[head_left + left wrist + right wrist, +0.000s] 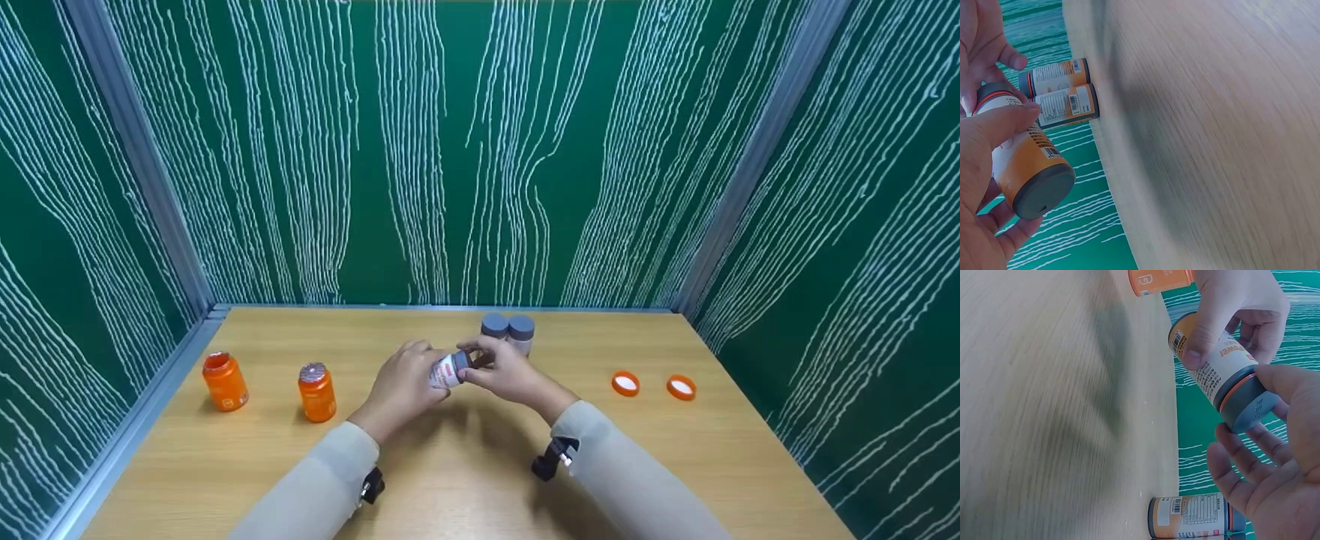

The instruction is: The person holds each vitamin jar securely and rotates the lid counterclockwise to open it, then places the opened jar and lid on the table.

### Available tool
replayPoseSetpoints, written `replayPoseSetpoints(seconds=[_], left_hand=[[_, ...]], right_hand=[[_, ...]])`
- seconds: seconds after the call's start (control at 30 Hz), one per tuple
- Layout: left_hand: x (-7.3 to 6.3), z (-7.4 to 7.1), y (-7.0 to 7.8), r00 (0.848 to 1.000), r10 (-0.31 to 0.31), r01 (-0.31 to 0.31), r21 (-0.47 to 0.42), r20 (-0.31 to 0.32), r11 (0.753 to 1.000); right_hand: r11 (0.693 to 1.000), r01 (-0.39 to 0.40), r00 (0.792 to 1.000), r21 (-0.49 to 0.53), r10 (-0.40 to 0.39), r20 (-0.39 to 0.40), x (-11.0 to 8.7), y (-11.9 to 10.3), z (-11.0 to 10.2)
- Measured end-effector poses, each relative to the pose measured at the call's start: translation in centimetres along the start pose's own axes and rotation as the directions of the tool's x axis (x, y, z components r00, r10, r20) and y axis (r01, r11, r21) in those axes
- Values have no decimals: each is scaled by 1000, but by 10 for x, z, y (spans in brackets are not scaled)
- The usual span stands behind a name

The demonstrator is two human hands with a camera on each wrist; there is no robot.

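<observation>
My left hand (401,384) grips a white and orange bottle (445,372) round its body, holding it tilted above the table. On the bottle's grey cap (1249,405), my right hand (511,373) has its thumb and fingertips pinched at the rim. An orange ring shows just under that cap, which sits on the bottle. In the left wrist view the bottle's dark base (1045,191) faces the camera. Two similar bottles with grey caps (521,328) stand side by side behind my right hand, partly hidden by it.
Two orange bottles without lids (226,384) (317,396) stand on the left of the wooden table (450,487); the nearer one has silvery foil at its mouth. Two orange lids (625,383) (681,387) lie white side up on the right. Green walls (480,150) enclose the back and sides.
</observation>
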State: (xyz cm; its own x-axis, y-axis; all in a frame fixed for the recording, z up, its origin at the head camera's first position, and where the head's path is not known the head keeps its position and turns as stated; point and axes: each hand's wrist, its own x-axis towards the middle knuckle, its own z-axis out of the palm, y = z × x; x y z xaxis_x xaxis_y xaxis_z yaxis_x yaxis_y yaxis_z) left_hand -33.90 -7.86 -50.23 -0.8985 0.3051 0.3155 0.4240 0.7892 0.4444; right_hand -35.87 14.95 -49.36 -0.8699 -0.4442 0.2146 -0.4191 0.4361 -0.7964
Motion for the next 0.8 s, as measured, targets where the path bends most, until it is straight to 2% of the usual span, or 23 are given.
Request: replayPoseSetpoints(seconds=[0.43, 0.67, 0.8], left_hand=[[-1, -2, -1, 1000, -6, 6, -4, 19, 1000], [0, -4, 1, 1000, 14, -14, 12, 22, 1000], [0, -5, 3, 999, 29, -29, 34, 20, 999]], right_hand=[[997, 72, 997, -21, -72, 13, -3, 1, 1], [998, 58, 998, -11, -58, 28, -4, 3, -1], [1000, -18, 1000, -2, 18, 10, -4, 2, -1]])
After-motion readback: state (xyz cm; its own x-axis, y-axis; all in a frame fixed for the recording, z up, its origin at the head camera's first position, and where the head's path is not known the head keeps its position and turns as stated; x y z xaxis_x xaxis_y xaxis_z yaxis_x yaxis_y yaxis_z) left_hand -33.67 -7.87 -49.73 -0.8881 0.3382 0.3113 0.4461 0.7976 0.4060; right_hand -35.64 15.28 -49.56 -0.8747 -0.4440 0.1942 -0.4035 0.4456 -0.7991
